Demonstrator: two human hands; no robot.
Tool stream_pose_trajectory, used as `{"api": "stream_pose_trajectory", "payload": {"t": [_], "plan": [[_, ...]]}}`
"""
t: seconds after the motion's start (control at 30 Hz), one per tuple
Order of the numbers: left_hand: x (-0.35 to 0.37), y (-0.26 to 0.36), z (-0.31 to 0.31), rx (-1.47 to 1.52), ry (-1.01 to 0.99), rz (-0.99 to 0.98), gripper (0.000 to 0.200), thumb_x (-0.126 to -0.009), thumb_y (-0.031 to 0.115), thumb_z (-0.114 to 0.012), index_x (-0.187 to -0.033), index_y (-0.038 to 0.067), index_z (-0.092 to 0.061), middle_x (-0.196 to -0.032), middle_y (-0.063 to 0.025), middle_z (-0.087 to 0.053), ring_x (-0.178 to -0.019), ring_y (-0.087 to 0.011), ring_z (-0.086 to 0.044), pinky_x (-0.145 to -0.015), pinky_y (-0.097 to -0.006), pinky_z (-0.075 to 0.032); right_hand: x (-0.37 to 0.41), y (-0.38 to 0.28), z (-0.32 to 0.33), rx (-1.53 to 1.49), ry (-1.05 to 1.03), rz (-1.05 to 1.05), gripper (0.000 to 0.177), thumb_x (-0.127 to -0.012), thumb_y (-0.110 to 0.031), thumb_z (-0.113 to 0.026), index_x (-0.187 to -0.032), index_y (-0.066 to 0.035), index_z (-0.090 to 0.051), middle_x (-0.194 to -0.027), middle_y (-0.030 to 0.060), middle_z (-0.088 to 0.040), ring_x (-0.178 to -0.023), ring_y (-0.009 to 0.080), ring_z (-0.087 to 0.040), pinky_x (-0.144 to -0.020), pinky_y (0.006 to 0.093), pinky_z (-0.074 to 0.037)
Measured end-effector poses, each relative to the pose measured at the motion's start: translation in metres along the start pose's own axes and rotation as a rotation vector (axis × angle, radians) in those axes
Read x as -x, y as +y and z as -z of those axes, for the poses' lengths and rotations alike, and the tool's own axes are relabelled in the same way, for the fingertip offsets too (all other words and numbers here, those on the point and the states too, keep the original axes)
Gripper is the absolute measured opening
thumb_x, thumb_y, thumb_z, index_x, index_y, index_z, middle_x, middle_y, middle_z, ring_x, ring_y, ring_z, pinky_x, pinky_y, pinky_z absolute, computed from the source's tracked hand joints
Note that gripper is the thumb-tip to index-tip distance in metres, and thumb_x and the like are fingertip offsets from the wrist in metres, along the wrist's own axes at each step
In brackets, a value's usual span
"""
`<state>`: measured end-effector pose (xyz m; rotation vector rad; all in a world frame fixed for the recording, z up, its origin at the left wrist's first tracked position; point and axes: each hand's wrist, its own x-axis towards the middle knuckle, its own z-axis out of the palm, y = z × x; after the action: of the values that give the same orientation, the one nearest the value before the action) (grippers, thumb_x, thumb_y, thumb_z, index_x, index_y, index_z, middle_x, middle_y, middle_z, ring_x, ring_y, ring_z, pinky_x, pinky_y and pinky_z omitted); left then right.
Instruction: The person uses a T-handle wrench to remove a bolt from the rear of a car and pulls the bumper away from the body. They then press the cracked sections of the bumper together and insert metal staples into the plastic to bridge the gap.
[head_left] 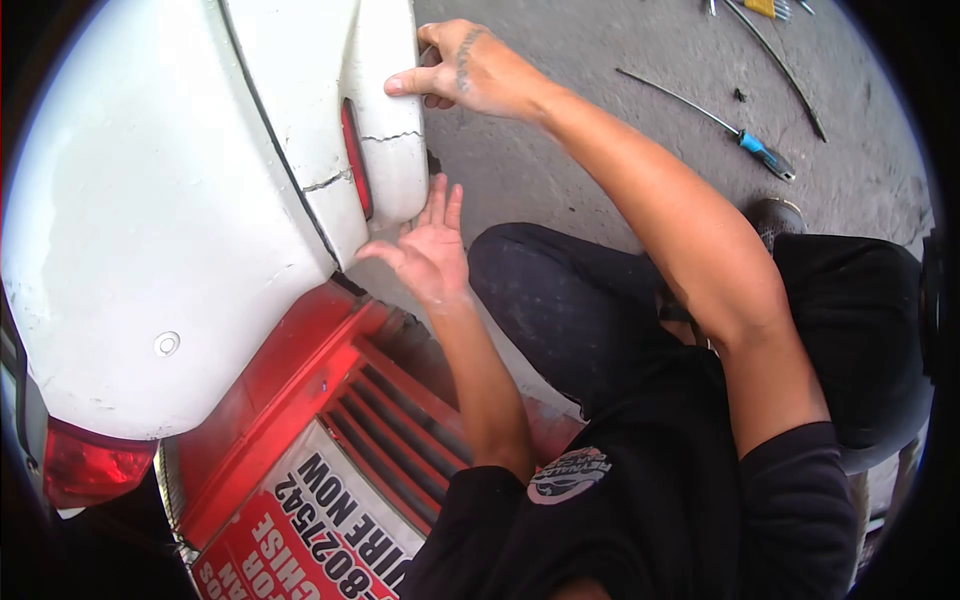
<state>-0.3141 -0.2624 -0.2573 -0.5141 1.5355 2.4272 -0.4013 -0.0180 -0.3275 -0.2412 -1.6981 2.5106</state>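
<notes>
A white car bumper with a red reflector set in it fills the upper left, and jagged cracks run across it on both sides of the reflector. My right hand grips the bumper's edge, thumb on the outer face and fingers curled behind. Lower down, my left hand is palm up with fingers spread, its fingertips close by the bumper's rounded lower corner. A dark seam separates the bumper from the white body panel.
A screwdriver with a blue and black handle lies on the concrete floor, near a long dark rod and a small black piece. Below the car stands a red slatted frame bearing a printed sign. A red tail light is at lower left.
</notes>
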Motion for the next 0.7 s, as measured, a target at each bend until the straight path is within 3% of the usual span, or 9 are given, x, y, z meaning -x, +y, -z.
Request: {"api": "stream_pose_trajectory", "payload": {"t": [0.1, 0.17, 0.23, 0.27, 0.3, 0.37, 0.5, 0.57, 0.7], "plan": [[0.001, -0.011, -0.023, -0.235, 0.066, -0.052, 0.108, -0.093, 0.063, -0.069, -0.164, 0.000, -0.016, -0.163, -0.0340, -0.017, -0.150, -0.0538, -0.025, -0.122, -0.0651, -0.036, -0.003, -0.007, 0.008, -0.113, -0.106, -0.095, 0.061, -0.087, -0.041, -0.083, -0.117, 0.011, -0.071, -0.094, 0.0233, -0.076, -0.077, 0.0261, -0.078, -0.073, 0.0357, -0.063], [-0.011, -0.013, -0.031, -0.142, 0.106, -0.092, 0.093, -0.097, 0.054, -0.068, -0.162, 0.002, -0.024, -0.160, -0.0299, -0.026, -0.148, -0.0521, -0.030, -0.120, -0.0649, -0.039, -0.006, -0.010, 0.015, -0.168, -0.165, -0.173, 0.057, -0.086, -0.039, -0.085, -0.115, 0.009, -0.073, -0.099, 0.0224, -0.077, -0.080, 0.0247, -0.078, -0.078, 0.0356, -0.063], [-0.026, -0.014, -0.043, -0.053, 0.145, -0.133, 0.079, -0.102, 0.046, -0.067, -0.159, 0.005, -0.032, -0.158, -0.0258, -0.035, -0.146, -0.0505, -0.035, -0.119, -0.0648, -0.041, -0.010, -0.010, 0.027, -0.290, -0.417, -0.210, 0.091, -0.094, -0.044, -0.076, -0.146, 0.022, -0.040, -0.121, 0.0377, -0.065, -0.101, 0.0364, -0.074, -0.081, 0.0427, -0.063], [-0.035, -0.016, -0.053, -0.039, 0.236, -0.150, 0.074, -0.101, 0.041, -0.069, -0.157, 0.004, -0.037, -0.153, -0.0218, -0.043, -0.141, -0.0471, -0.041, -0.113, -0.0633, -0.046, -0.004, -0.008, 0.010, -0.223, -0.293, -0.179, 0.074, -0.101, -0.051, -0.065, -0.132, 0.016, -0.057, -0.116, 0.0298, -0.070, -0.102, 0.0335, -0.073, -0.088, 0.0444, -0.060], [-0.039, -0.017, -0.062, -0.022, 0.326, -0.164, 0.069, -0.101, 0.036, -0.072, -0.154, 0.004, -0.041, -0.148, -0.0177, -0.051, -0.135, -0.0437, -0.047, -0.108, -0.0617, -0.051, -0.001, -0.006, 0.004, -0.224, -0.295, -0.180, 0.074, -0.101, -0.051, -0.065, -0.132, 0.016, -0.057, -0.116, 0.0298, -0.070, -0.102, 0.0335, -0.073, -0.088, 0.0444, -0.060], [-0.043, -0.018, -0.072, -0.028, 0.363, -0.162, 0.066, -0.100, 0.034, -0.073, -0.152, 0.004, -0.044, -0.146, -0.0177, -0.052, -0.133, -0.0423, -0.048, -0.107, -0.0608, -0.052, 0.001, -0.007, -0.003, -0.172, -0.090, -0.189, 0.057, -0.086, -0.042, -0.083, -0.109, 0.010, -0.074, -0.098, 0.0247, -0.077, -0.085, 0.0301, -0.078, -0.081, 0.0384, -0.061], [-0.043, -0.008, -0.076, -0.003, 0.490, -0.071, 0.048, -0.102, 0.030, -0.070, -0.143, 0.008, -0.056, -0.146, -0.0137, -0.054, -0.132, -0.0379, -0.050, -0.108, -0.0630, -0.051, 0.007, -0.001, -0.020, 0.020, 0.040, -0.133, 0.059, -0.086, -0.045, -0.081, -0.104, 0.010, -0.074, -0.100, 0.0274, -0.076, -0.090, 0.0361, -0.077, -0.083, 0.0419, -0.059], [-0.043, -0.009, -0.078, -0.004, 0.493, -0.088, 0.046, -0.102, 0.030, -0.070, -0.142, 0.009, -0.057, -0.145, -0.0123, -0.056, -0.131, -0.0363, -0.052, -0.107, -0.0618, -0.052, 0.003, 0.002, -0.021, 0.098, 0.069, -0.061, 0.060, -0.090, -0.046, -0.080, -0.112, 0.010, -0.073, -0.090, 0.0239, -0.076, -0.074, 0.0267, -0.077, -0.070, 0.0339, -0.064], [-0.046, -0.009, -0.065, -0.034, 0.464, -0.131, 0.057, -0.098, 0.031, -0.077, -0.145, 0.010, -0.054, -0.143, -0.0147, -0.055, -0.126, -0.0375, -0.054, -0.101, -0.0559, -0.055, -0.001, 0.000, -0.003, 0.009, -0.027, -0.098, 0.061, -0.090, -0.045, -0.080, -0.115, 0.010, -0.072, -0.091, 0.0228, -0.076, -0.075, 0.0265, -0.076, -0.071, 0.0347, -0.064]]}}
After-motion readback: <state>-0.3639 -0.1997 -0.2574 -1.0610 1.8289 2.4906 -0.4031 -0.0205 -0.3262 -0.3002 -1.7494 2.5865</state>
